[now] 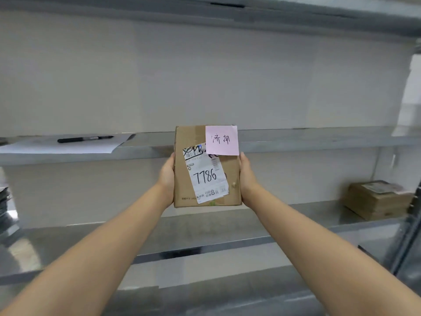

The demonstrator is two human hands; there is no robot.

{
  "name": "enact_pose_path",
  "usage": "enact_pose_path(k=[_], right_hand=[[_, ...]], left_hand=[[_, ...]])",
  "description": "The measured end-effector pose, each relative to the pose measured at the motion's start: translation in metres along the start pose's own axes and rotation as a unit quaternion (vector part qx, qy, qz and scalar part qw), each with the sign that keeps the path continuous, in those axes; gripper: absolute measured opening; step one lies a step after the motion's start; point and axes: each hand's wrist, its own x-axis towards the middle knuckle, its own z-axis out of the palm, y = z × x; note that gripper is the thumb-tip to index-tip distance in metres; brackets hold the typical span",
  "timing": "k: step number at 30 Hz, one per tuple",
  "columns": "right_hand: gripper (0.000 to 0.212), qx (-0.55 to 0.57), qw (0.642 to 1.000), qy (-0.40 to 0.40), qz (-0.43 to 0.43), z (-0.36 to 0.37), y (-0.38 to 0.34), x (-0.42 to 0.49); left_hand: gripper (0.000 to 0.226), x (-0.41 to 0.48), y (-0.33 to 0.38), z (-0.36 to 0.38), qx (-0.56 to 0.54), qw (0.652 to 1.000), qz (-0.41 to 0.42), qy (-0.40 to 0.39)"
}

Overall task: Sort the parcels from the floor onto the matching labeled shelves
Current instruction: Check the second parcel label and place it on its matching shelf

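Both hands, the left hand and right hand, clamp the sides of the cardboard parcel, holding it upright before the middle shelf with its pink note facing the person, presumably for matching against shelf labels.

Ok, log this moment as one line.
hands: left, right hold cardboard parcel | pink note attached | before metal shelves

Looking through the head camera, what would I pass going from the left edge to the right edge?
Black pen lying on white paper → left hand → cardboard parcel held between both hands → right hand → a second cardboard box resting on the lower shelf.
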Motion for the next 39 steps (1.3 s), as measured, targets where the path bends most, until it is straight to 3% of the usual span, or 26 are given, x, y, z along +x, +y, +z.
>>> enact_pose_path(k=[13,22,32,39], right_hand=[[0.053,-0.001,0.978,0.207,-0.019,-0.141,-0.02,-0.069],[0.053,-0.02,0.938,0.346,-0.03,-0.21,-0.033,-0.137],[0.05,-0.031,0.928,0.367,-0.05,-0.304,-0.055,-0.19],[0.047,-0.062,0.917,0.386,-0.08,-0.389,-0.088,-0.208]], left_hand=[[0.051,0.02,-0.066,0.137,0.027,0.971,-0.097,-0.217],[0.054,0.009,-0.114,0.224,0.021,0.939,-0.167,-0.299],[0.05,-0.008,-0.153,0.323,0.031,0.917,-0.165,-0.361],[0.054,-0.015,-0.177,0.409,0.033,0.923,-0.14,-0.358]])
